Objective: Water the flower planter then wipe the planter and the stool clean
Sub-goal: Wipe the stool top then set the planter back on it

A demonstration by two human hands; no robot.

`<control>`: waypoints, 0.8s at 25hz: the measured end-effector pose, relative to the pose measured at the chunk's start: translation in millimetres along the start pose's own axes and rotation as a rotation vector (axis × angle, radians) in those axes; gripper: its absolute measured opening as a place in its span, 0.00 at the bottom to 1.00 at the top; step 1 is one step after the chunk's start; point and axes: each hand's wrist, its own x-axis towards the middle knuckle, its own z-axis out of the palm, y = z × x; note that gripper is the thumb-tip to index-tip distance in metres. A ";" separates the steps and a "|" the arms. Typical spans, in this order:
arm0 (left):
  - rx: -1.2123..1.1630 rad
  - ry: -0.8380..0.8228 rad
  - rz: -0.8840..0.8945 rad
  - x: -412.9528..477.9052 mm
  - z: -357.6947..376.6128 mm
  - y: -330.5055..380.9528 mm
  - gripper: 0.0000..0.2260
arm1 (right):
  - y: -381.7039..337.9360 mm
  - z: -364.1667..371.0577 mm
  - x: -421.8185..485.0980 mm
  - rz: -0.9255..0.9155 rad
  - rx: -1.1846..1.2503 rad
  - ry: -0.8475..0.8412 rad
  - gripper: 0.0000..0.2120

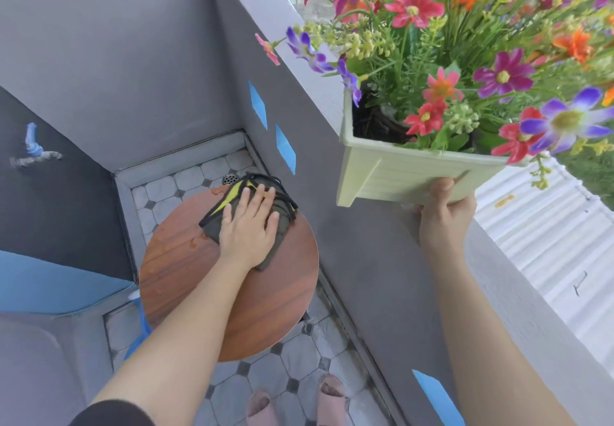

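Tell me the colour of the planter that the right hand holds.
The planter is pale green, best seen in the head view.

The flower planter, a pale green square box with ribbed sides and corner legs, is held up in the air, tilted, and gripped from beneath by the right hand. It is crammed with red, magenta, purple and orange flowers, and dark soil is glimpsed at its near-left corner. The stool, round with a reddish wood-grain top, is seen standing upright. Orange smears are spotted near its far and left edges. A dark olive cloth with yellow markings is spread over the stool's far-right edge and pressed flat under the left hand.
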 end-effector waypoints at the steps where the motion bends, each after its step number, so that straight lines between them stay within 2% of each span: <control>1: -0.009 0.011 -0.073 2.8 -0.2 -4.7 0.23 | -1.2 -0.5 -1.1 -0.006 -0.002 -0.007 0.27; 5: -0.033 0.088 -0.371 1.2 -1.9 -27.8 0.24 | -5.3 0.3 -2.7 -0.032 -0.013 0.007 0.28; 9: -0.064 0.139 -0.572 -13.5 -8.7 -55.4 0.25 | -6.9 0.9 -4.9 -0.061 -0.014 0.003 0.18; 11: -0.062 0.142 -0.663 -25.7 -13.4 -69.2 0.25 | -5.1 0.0 -3.5 -0.069 0.000 0.005 0.23; 15: -0.079 0.120 -0.790 -56.5 -24.6 -87.3 0.25 | -0.2 -3.5 -0.4 -0.071 -0.006 0.006 0.26; 20: -0.178 0.158 -0.841 -97.5 -29.4 -96.9 0.24 | 3.8 -5.6 2.1 -0.053 0.014 -0.006 0.25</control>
